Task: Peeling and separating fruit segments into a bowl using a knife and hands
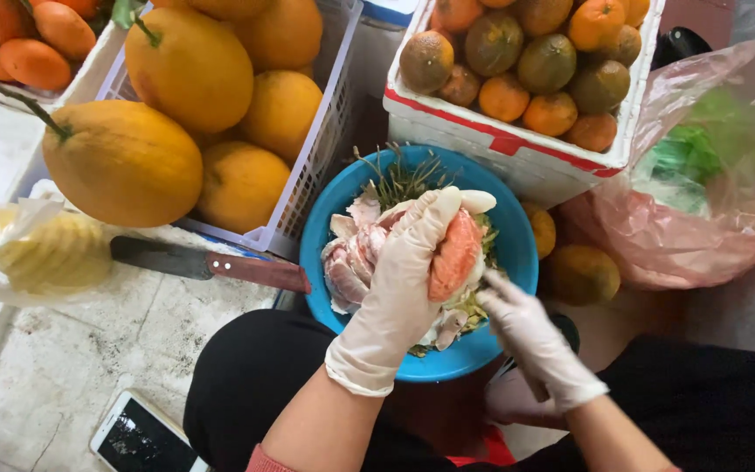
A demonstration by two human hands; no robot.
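Observation:
My left hand (399,280), in a thin white glove, grips a peeled pink pomelo piece (454,255) over a blue plastic basin (332,220). My right hand (530,336), also gloved, touches the lower right side of the fruit with its fingertips, pinching at the white pith. Pink pomelo peels (349,253) and green stems lie in the basin under the fruit.
A knife (207,262) with a reddish handle lies left of the basin. A white crate (312,166) of big yellow pomelos stands at the upper left, a foam box (517,149) of oranges at the upper right. A pink plastic bag (701,210) sits right, a phone (137,434) lower left.

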